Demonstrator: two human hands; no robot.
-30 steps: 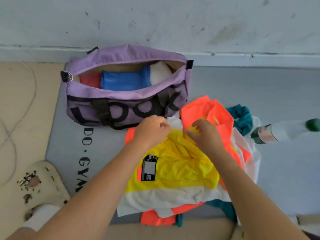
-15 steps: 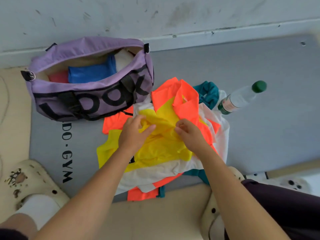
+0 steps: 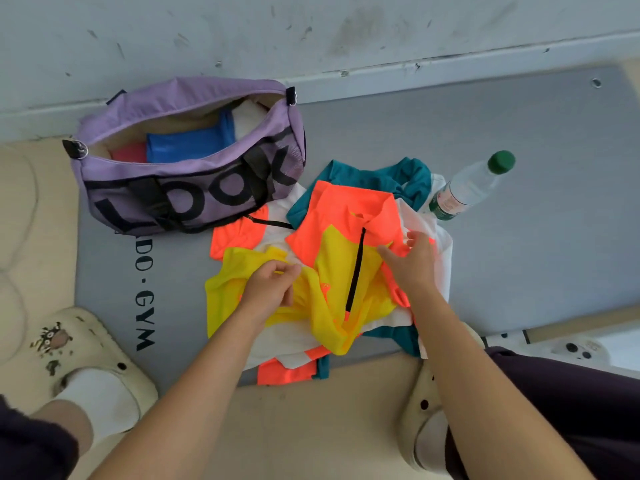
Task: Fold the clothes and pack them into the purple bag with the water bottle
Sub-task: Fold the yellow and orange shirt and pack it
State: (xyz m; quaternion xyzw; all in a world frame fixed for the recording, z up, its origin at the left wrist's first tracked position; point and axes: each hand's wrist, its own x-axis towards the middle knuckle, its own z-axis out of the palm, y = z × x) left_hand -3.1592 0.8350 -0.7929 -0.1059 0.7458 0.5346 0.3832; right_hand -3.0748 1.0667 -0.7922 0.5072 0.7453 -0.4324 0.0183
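Observation:
A yellow and orange zip top (image 3: 332,271) lies spread over a heap of white, orange and teal clothes (image 3: 377,178) on the grey mat. My left hand (image 3: 268,289) pinches the yellow cloth at the top's left side. My right hand (image 3: 414,261) rests on the orange right shoulder with its fingers spread. The purple bag (image 3: 194,188) stands unzipped at the upper left, with folded blue, pink and white pieces inside. A clear water bottle (image 3: 467,185) with a green cap lies to the right of the heap.
The grey gym mat (image 3: 519,220) runs along a scuffed wall (image 3: 311,36) and skirting. My feet in cream clogs sit at the mat's near edge, one at the left (image 3: 90,355), one at the right (image 3: 426,420). Beige flooring surrounds the mat.
The top has been turned and spread so that its black zip and orange shoulders face up. My hands have moved apart, the right one opening. The view has shifted, so the bag sits further right.

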